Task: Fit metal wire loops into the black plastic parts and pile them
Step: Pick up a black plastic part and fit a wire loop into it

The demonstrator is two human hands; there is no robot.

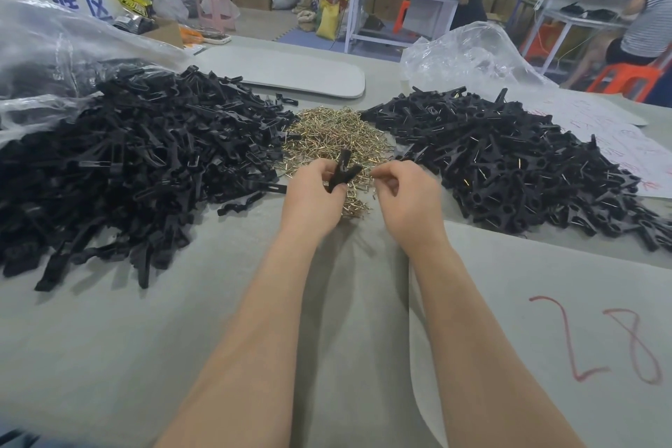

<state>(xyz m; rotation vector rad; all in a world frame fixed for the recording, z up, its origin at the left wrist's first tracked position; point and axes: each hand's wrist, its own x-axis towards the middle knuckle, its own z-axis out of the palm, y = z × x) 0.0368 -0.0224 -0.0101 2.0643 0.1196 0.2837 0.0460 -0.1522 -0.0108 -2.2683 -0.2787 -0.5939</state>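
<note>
You work at a wide table covered in grey felt sheet (145,356). On your left, spilling from a clear plastic bag (54,47), lies the big heap of bare black plastic clip parts (138,164). On your right is the slightly smaller heap of black parts with wire glinting in them (509,164), which I take to be your finished pile. Between the two sits the low mound of brass-coloured bent wire loops (327,135), touching both heaps at its edges.

Your left hand (312,193) is curled round one black forked plastic part (343,171), holding it just above the near edge of the wire mound with its two prongs pointing up and away from you. Your right hand (407,193), just beside it, has thumb and forefinger pinched together on what looks like a single wire loop (374,175). It is too fine to be sure of.

The fitting seems about to happen, and the risks are small ones:
- The loops are tangled, so a lifted one may drag neighbours with it and scatter them over the felt.
- If the part twists in your grip as you press, the wire may seat in one side only, or spring out.
- The mound meets both black heaps, so a careless toss could land an unfitted part among the finished ones.
</note>
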